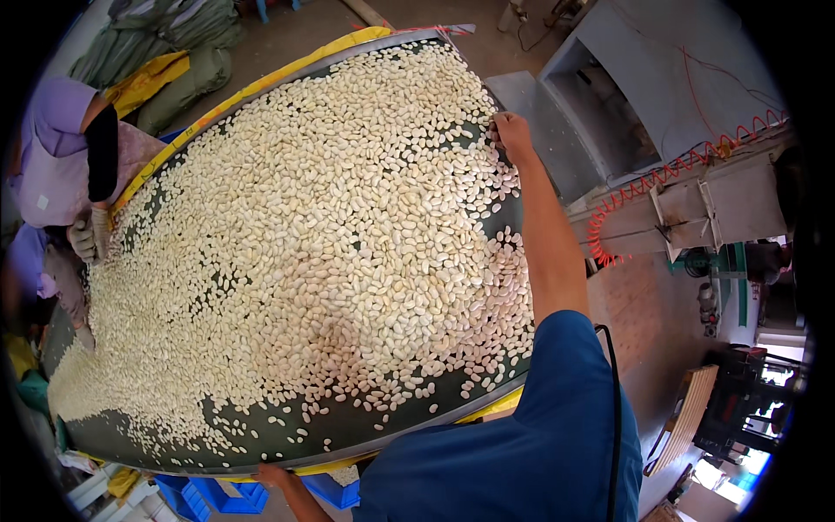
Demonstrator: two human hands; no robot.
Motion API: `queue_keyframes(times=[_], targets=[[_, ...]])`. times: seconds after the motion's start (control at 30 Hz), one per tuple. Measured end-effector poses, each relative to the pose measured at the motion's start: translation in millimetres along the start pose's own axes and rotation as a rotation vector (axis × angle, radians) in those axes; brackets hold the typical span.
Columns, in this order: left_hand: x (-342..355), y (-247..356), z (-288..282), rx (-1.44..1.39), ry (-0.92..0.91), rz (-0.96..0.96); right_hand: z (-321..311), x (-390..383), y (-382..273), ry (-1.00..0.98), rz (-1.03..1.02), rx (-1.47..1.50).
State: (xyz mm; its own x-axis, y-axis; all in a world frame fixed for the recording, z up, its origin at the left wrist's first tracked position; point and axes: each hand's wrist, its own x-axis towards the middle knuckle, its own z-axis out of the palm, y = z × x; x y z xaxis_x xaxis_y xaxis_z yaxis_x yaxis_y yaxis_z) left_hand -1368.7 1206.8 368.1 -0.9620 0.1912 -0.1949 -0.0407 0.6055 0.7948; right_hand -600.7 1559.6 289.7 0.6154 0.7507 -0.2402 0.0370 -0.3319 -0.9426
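Note:
A thick layer of white beans [348, 209] spreads over a dark green belt [287, 435]. My right hand [511, 135] reaches across to the far right edge of the belt, its fingers curled down at the beans there. Whether a bean is between those fingers is hidden. My left hand [274, 475] is low at the near edge, touching the metal rim [348, 452]; its fingers are too small and partly hidden to read. Bare dark belt shows between the scattered beans along the near side.
Across the belt at left, a co-worker's gloved hand [87, 237] and another person's hand [84, 337] rest by the beans. Blue crates [230, 496] stand below the near edge. A grey metal machine [644, 78] and coiled red hose [600, 217] are at right, a forklift [752, 400] beyond.

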Motion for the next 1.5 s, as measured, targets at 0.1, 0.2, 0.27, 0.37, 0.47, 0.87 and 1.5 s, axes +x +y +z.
queue_keyframes(times=[0.1,0.2,0.27,0.37,0.47,0.87,1.5], targets=[[8.5,-0.7,-1.4,-0.008,-0.013,0.003,10.6,6.4,-13.4,0.109,-0.144,-0.565],[17.4,-4.5,2.3,-0.09,-0.042,0.006,16.8,26.2,8.6,0.282,-0.22,-0.859],[36.8,-17.4,-14.5,-0.132,-0.071,0.022,39.6,12.9,-6.0,0.208,-0.162,-0.938],[24.3,6.5,-3.2,-0.119,-0.077,-0.003,39.6,10.5,-15.4,0.093,-0.11,-1.18],[55.1,-5.6,-18.2,-0.049,0.0,0.007,58.6,-1.3,-23.1,0.049,-0.122,-1.188],[70.5,14.3,-19.7,0.068,0.053,0.0,145.9,-67.2,-31.5,-0.217,0.161,0.524],[130.7,11.0,-28.3,0.028,0.083,0.055,439.0,-364.6,-62.1,-1.208,-0.798,-0.28]])
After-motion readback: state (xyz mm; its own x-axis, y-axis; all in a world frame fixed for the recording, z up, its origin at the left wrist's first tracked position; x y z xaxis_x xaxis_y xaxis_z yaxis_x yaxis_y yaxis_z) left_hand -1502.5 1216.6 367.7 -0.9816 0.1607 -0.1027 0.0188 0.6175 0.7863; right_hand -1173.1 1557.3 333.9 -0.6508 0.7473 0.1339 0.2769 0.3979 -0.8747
